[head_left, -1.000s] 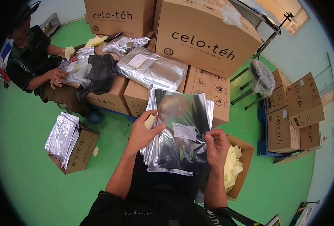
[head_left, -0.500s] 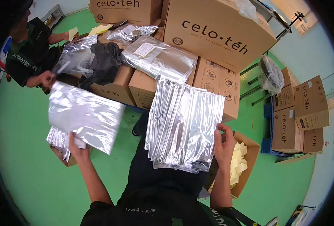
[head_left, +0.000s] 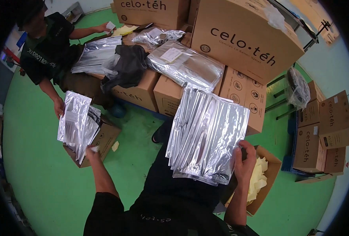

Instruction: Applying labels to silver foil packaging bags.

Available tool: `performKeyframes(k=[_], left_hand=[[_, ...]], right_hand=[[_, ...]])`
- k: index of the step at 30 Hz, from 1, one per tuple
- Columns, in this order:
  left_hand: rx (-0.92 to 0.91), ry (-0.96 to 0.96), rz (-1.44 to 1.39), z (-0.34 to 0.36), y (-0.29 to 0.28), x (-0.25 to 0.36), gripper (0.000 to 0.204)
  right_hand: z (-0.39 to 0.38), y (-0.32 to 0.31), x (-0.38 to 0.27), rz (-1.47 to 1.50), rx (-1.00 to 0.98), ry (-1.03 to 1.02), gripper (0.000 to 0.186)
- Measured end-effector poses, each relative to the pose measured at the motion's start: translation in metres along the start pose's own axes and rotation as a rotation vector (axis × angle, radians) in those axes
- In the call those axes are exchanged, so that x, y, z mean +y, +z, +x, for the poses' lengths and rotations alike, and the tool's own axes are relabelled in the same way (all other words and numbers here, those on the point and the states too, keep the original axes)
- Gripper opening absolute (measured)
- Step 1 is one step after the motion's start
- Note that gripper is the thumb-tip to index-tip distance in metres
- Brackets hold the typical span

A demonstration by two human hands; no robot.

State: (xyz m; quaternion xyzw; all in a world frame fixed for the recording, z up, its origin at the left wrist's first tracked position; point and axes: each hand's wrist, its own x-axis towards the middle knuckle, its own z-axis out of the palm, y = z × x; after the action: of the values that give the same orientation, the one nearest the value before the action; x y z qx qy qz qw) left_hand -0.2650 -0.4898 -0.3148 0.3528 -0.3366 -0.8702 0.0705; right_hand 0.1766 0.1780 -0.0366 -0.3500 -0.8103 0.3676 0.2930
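Observation:
A fanned stack of silver foil bags [head_left: 210, 137] lies across my lap. My right hand [head_left: 245, 159] is closed at the stack's right edge, thumb and curled fingers against the foil. Down at the left, my left hand [head_left: 93, 154] pinches a small white piece [head_left: 95, 148], too small to make out fully. It is beside an open carton [head_left: 107, 139], where more silver foil bags [head_left: 78, 126] stick up over the rim. A co-worker's hand [head_left: 59, 108] touches the upper end of those bags.
The co-worker [head_left: 48, 51] sits at the left, a white slip in the other hand. Ahead, cartons [head_left: 137, 92] carry a wrapped foil pack [head_left: 186, 65], a black plastic bag [head_left: 127, 65] and foil sheets [head_left: 97, 53]. A carton of yellow paper [head_left: 258, 179] stands at my right; stacked boxes [head_left: 306, 147] stand farther right.
My left hand has let go of a large silver bag, which is now among those at the left carton. The co-worker's lower hand has come to it. The view has shifted left.

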Motion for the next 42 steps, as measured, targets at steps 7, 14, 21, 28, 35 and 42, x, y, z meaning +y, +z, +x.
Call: performKeyframes(k=[7,14,21,28,35,42], left_hand=[[-0.695,-0.481,0.262,-0.343,0.181,-0.185,0.041],[-1.428,-0.850,0.705,-0.545,0.238,-0.211,0.036],[-1.420,-0.967,0.741,-0.561,0.227,-0.240,0.029],[-1.496,-0.615,0.772,-0.553,0.235,-0.232,0.021],[-1.603,-0.376,0.933,-0.554,0.239,-0.225,0.019],[-1.654,-0.114,1.003,-0.551,0.238,-0.225,0.023]], right_hand=[[-0.014,-0.011,-0.019,-0.226,0.080,-0.118,0.031],[-0.030,0.017,-0.105,-0.289,-0.405,-0.526,0.097],[-0.028,0.012,-0.088,-0.258,-0.470,-0.446,0.102],[-0.017,0.001,-0.067,-0.108,-0.195,-0.236,0.038],[-0.013,0.001,-0.069,-0.074,-0.168,-0.257,0.013],[-0.011,-0.009,-0.067,0.068,-0.343,-0.249,0.013]])
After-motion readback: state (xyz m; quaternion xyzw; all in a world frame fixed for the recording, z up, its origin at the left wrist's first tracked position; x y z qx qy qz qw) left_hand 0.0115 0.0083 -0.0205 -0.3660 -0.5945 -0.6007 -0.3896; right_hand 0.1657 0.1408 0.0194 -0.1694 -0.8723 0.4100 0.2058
